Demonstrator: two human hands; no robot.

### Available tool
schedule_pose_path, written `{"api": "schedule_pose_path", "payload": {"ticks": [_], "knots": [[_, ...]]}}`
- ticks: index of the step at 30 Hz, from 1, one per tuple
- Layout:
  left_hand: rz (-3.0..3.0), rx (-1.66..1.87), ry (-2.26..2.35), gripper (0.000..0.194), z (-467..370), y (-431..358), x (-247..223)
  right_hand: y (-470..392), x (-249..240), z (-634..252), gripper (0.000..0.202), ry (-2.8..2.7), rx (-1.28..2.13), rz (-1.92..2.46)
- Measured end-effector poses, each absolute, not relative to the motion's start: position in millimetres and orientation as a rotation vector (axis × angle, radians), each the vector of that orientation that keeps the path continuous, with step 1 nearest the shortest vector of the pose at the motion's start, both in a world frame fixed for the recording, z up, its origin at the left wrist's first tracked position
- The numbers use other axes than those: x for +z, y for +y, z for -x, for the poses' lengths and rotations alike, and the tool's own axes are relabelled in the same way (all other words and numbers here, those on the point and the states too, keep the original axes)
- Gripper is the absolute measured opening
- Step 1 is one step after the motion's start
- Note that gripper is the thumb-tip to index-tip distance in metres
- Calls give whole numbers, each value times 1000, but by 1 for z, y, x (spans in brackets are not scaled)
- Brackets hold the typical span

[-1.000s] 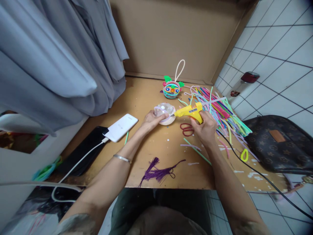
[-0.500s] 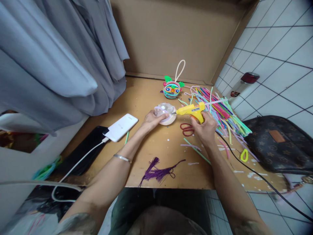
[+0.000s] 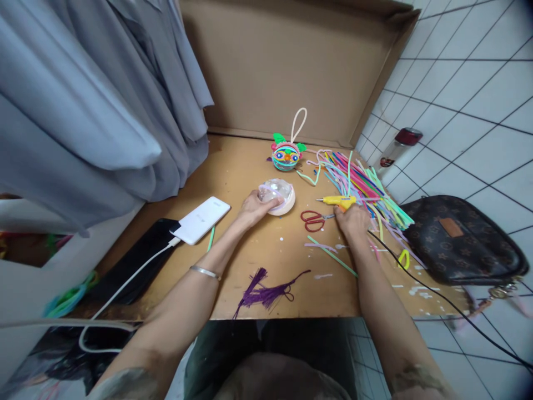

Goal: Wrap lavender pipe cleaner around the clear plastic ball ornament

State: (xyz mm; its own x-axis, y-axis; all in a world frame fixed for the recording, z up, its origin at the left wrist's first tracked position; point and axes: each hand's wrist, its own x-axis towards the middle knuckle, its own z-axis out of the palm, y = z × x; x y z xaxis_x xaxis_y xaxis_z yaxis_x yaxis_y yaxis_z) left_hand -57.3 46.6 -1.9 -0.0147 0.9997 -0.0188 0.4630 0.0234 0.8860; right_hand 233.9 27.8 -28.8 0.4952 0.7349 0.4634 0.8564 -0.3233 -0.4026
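A clear plastic ball (image 3: 286, 206) with pale lilac strips around it rests in my left hand (image 3: 259, 208), its thumb lying across the front. My right hand (image 3: 352, 221) grips a yellow hot glue gun (image 3: 336, 201) low over the table, nozzle pointing left and well apart from the ball. A clear glue stick sticks out of its back. Red-handled scissors (image 3: 313, 221) lie just left of my right hand. Behind the ball sits a decorated ball (image 3: 285, 156) with green ears, a colourful face and a white loop.
Colourful pipe cleaners (image 3: 358, 178) are heaped at the back right, beside a brown patterned bag (image 3: 462, 239). Purple tassels (image 3: 266, 291) lie near the front edge. At left are a white phone (image 3: 200, 220) on a cable and a black case (image 3: 133, 266). A black cord (image 3: 416, 279) crosses the right side.
My right hand has drawn the glue gun right and down, away from the ball, so more of the scissors shows. My left hand still holds the ball. The view has shifted slightly.
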Motion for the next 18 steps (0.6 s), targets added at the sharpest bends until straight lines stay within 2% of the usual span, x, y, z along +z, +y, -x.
{"api": "schedule_pose_path", "payload": {"ticks": [6,12,18], "knots": [[-1514,883,1618,73,55,42,4,24,-20,-229,26,-1399,-490,1825],[-1516,893,1602,74,54,43,1,13,4,-173,19,-1676,27,1356],[-1498,908,1627,75,53,44,-1,11,29,-128,13,-1880,228,1290]]}}
